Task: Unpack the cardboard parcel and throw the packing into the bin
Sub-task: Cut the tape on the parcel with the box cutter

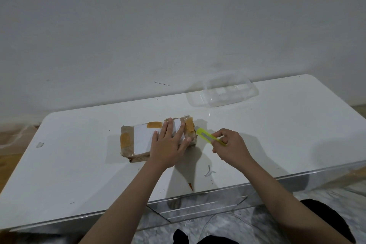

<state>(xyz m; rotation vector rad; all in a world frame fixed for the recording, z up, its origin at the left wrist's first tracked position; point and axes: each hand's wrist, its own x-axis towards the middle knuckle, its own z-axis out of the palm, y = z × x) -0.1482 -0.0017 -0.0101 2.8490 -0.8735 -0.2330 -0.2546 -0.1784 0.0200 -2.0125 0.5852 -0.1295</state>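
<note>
A small brown cardboard parcel [138,138] lies flat in the middle of the white table [79,164]. It carries a white label and patches of orange-brown tape. My left hand [168,144] rests flat on the parcel's right half, fingers spread, pressing down. My right hand [229,146] grips a yellow-green utility knife [208,136]. The knife's tip touches the parcel's right end at the taped edge. No bin is in view.
A clear plastic lidded container [227,93] stands at the table's back right, near the white wall. A small scrap of clear tape [209,172] lies on the table near the front edge. Marble floor shows below the table front.
</note>
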